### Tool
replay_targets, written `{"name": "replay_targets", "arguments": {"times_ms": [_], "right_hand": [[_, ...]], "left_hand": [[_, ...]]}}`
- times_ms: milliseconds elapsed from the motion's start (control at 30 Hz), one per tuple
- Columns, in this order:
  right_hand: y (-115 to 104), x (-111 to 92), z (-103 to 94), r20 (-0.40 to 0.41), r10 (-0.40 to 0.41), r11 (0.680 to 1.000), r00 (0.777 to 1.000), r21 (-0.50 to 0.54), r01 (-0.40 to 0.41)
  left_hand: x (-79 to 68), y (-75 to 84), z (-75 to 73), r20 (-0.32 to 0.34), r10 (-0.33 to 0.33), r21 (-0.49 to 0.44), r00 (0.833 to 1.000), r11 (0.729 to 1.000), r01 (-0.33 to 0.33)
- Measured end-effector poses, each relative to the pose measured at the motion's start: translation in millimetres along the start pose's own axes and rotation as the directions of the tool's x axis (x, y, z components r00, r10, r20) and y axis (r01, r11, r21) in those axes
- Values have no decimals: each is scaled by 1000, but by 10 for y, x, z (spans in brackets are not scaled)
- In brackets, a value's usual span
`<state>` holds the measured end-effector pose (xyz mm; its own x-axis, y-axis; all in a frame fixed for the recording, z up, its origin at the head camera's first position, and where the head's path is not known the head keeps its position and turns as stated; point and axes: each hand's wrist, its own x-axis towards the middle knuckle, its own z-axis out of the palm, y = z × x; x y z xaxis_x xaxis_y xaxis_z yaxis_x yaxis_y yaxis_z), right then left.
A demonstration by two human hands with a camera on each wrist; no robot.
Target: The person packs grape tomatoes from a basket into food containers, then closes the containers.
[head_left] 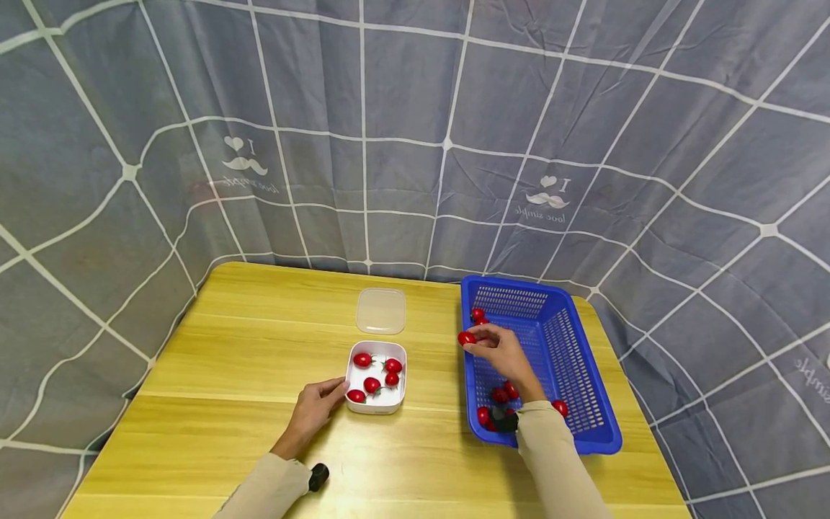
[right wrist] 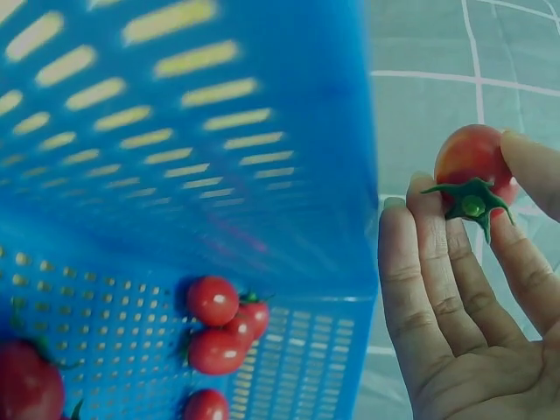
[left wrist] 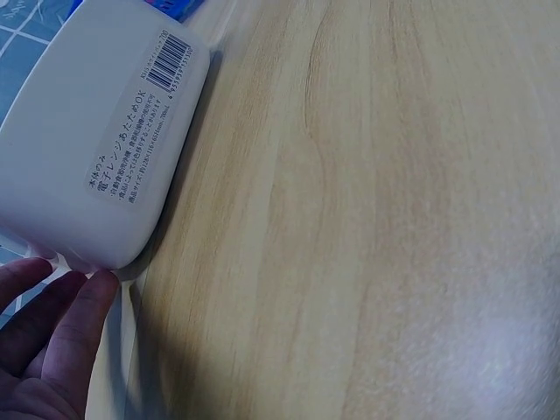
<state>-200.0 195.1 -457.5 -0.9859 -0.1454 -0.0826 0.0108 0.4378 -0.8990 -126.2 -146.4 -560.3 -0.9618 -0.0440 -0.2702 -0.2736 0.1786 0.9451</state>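
My right hand pinches a cherry tomato between thumb and fingertips, above the left rim of the blue basket. In the right wrist view, the tomato's green calyx shows, and more cherry tomatoes lie on the basket floor. My left hand rests its fingertips against the left wall of the white container, fingers extended. Several cherry tomatoes lie inside that container. The left wrist view shows the container's printed label and the fingers touching its wall.
A translucent lid lies flat behind the white container. Both containers stand on a wooden table. A grey checked curtain hangs along the back and sides. The basket's raised walls surround the tomatoes inside.
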Motion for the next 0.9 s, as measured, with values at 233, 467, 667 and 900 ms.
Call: {"name": "replay_targets", "arguments": {"times_ms": [233,467,667,900], "right_hand": [[-27,22,122,23,-5,1000,1000,21,4],[-124,50,215,41,-10,1000,999,21,9],[-215,83,312,77,-50,999,996,24,49],[-305,136,468,114,-68,997,991,33,64]], "left_hand": [[8,-41,12,-6,22,5,1000,1000,-22],[2,-25,10,-5,14,7,1000,1000,-14],[2,-18,10,-3,13,3,1000,1000,-13],[-1,-17,13,-5,13,7,1000,1000,-13]]}}
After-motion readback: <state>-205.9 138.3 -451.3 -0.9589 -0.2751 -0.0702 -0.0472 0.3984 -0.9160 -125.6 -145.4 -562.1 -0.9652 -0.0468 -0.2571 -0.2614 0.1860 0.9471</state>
